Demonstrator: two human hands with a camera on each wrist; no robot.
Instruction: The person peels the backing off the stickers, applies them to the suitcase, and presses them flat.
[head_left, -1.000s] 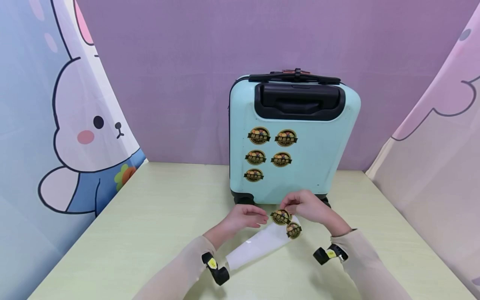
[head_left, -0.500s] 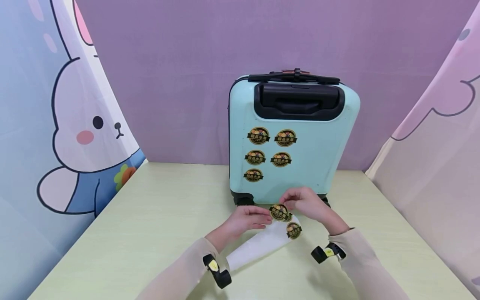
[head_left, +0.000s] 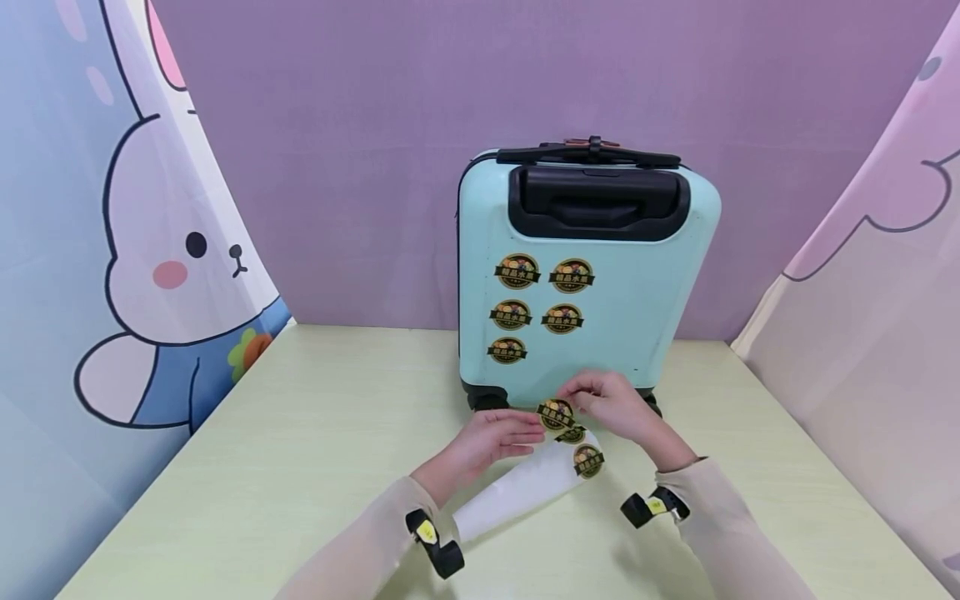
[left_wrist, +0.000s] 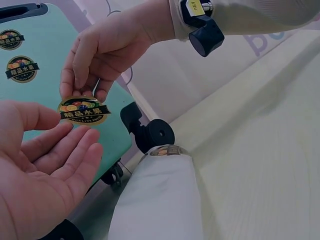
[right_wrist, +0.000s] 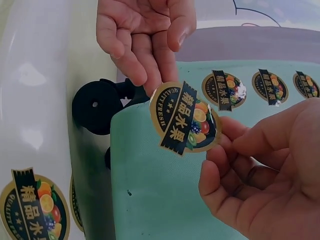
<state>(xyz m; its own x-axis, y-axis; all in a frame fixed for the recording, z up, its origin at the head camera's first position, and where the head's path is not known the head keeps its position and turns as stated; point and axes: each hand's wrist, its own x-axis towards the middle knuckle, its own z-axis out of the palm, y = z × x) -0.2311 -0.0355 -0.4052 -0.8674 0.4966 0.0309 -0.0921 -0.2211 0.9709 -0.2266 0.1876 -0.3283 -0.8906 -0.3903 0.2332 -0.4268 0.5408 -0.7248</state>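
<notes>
A round black-and-gold fruit sticker (head_left: 556, 414) is pinched at its edge by my right hand (head_left: 611, 407). My left hand (head_left: 487, 442) lies at the sticker's other side, fingers loosely extended and fingertips close to its rim; whether they touch it I cannot tell. In the right wrist view the sticker (right_wrist: 186, 119) faces the camera, with the thumb and fingers of the right hand (right_wrist: 270, 170) on its edge. Below the hands, a curled white backing sheet (head_left: 513, 496) rests on the table, bearing another sticker (head_left: 588, 460) and one partly covered.
A mint-green suitcase (head_left: 622, 325) stands upright behind the hands, with several matching stickers on its left side, such as the lowest one (head_left: 507, 351). Its black handle recess (head_left: 600, 204) is at the top. Purple cloth (head_left: 337, 167) hangs behind the pale table (head_left: 300, 442).
The pinched sticker has risen up and slightly left off the sheet, uncovering part of a sticker beneath. The left hand has shifted a little right, towards it; the right hand has risen slightly.
</notes>
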